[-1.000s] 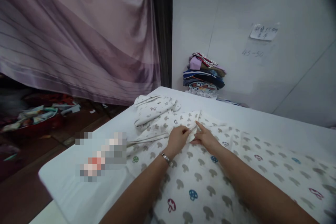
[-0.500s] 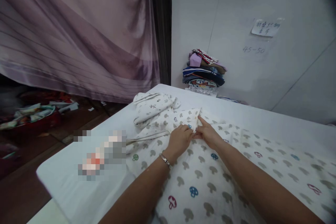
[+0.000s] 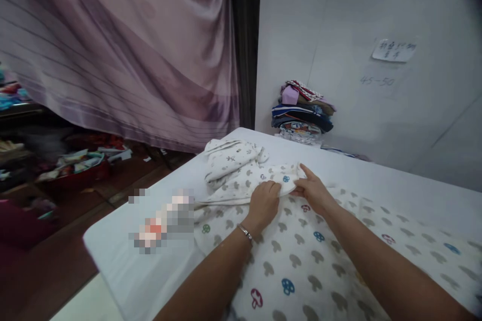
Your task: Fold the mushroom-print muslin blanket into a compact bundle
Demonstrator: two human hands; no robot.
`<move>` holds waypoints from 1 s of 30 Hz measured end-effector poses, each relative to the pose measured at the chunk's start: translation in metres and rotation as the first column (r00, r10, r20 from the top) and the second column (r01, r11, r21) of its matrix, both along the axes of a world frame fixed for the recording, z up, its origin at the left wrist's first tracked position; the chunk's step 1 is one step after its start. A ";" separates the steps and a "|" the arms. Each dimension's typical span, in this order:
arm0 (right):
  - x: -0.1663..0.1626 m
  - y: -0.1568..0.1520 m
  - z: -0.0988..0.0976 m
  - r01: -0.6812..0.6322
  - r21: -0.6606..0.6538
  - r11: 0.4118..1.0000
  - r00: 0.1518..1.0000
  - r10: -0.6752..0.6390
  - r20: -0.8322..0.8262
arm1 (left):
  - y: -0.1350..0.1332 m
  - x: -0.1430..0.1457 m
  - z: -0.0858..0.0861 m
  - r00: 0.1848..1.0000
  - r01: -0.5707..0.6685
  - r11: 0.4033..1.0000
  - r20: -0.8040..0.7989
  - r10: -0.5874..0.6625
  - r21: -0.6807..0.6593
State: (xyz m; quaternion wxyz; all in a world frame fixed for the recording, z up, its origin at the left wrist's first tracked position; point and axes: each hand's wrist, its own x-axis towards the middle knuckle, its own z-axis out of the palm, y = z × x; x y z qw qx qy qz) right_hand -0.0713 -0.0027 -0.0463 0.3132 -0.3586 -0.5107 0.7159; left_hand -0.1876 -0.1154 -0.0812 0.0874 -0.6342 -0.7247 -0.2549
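A thin white cloth (image 3: 295,261) printed with grey and coloured mushrooms spreads over the near and right side of the white table, with a folded-back part at its far left. My left hand (image 3: 264,206), with a bracelet at the wrist, is closed on the folded part, its fingertips partly hidden. To its right, my right hand (image 3: 314,191) pinches the end of that fold between thumb and fingers. Just beyond the hands lies a bundled white cloth (image 3: 231,158) with a small sprig-like print, touching the mushroom cloth.
A pixelated item (image 3: 161,223) rests on the table (image 3: 113,256) at the left. Folded clothes (image 3: 303,110) are stacked at the back against the white wall, which bears a paper note (image 3: 393,50). A pink curtain (image 3: 161,50) hangs at left; a red container (image 3: 79,170) stands below it.
My hands have moved slightly apart, and a stretch of the folded cloth now shows between them. The view has shifted a little left and up.
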 end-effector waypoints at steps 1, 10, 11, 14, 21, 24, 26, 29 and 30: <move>-0.001 0.002 0.004 0.018 0.011 1.000 1.000 -0.018 -0.005 | 0.000 -0.004 0.002 1.000 -0.016 1.000 -0.009 0.016 -0.003; -0.020 0.025 0.041 0.051 0.079 0.996 0.992 -0.041 -0.117 | -0.022 -0.058 0.027 0.993 -0.112 0.979 0.026 0.118 -0.172; -0.022 0.027 0.042 0.046 0.081 0.996 0.993 -0.036 -0.114 | -0.027 -0.065 0.026 0.991 -0.105 0.977 0.060 0.118 -0.186; -0.029 0.029 0.042 0.038 0.093 0.995 0.996 -0.030 -0.087 | -0.042 -0.082 0.024 0.970 -0.025 0.982 0.234 0.069 -0.186; -0.032 0.023 0.049 0.048 0.133 0.990 0.998 -0.043 -0.039 | -0.049 -0.085 0.019 0.936 0.057 0.984 0.351 0.007 -0.171; -0.033 0.020 0.052 0.057 0.158 0.986 0.998 -0.052 -0.035 | -0.047 -0.080 0.020 0.976 0.085 0.969 0.213 -0.035 -0.231; -0.034 0.020 0.052 0.063 0.172 0.983 0.998 -0.059 -0.027 | -0.047 -0.078 0.023 0.993 0.069 0.965 0.112 -0.042 -0.253; -0.034 0.025 0.048 0.081 0.162 0.983 0.997 -0.082 -0.004 | -0.053 -0.076 0.029 1.000 -0.021 0.983 -0.015 0.018 -0.180; -0.034 0.027 0.047 0.089 0.154 0.984 0.996 -0.091 0.001 | -0.056 -0.076 0.031 0.998 -0.034 0.990 -0.047 0.028 -0.138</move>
